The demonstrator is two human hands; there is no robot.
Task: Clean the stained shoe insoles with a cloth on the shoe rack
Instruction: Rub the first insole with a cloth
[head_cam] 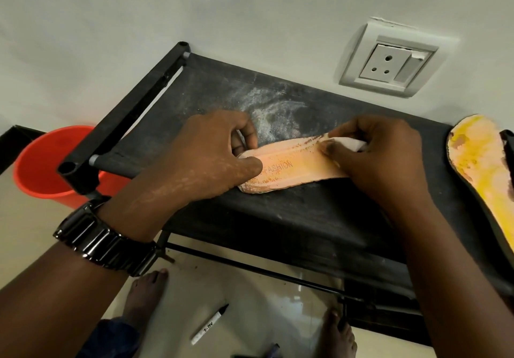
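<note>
The peach insole [289,170] lies flat on the shoe rack [278,218], between both hands. It could buckle or skid if the rubbing overpowers the hold. The left hand [205,157] grips one end, thumb on top and fingers curled behind. The right hand [381,157] pinches a white cloth [354,144] against the other end.

Orange insole [300,170] reads "FASHION"

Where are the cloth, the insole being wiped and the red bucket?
cloth [353,145], head view, exposed white fold.
insole being wiped [294,171], head view, bare middle by the lettering.
red bucket [39,163], head view, side wall.
</note>
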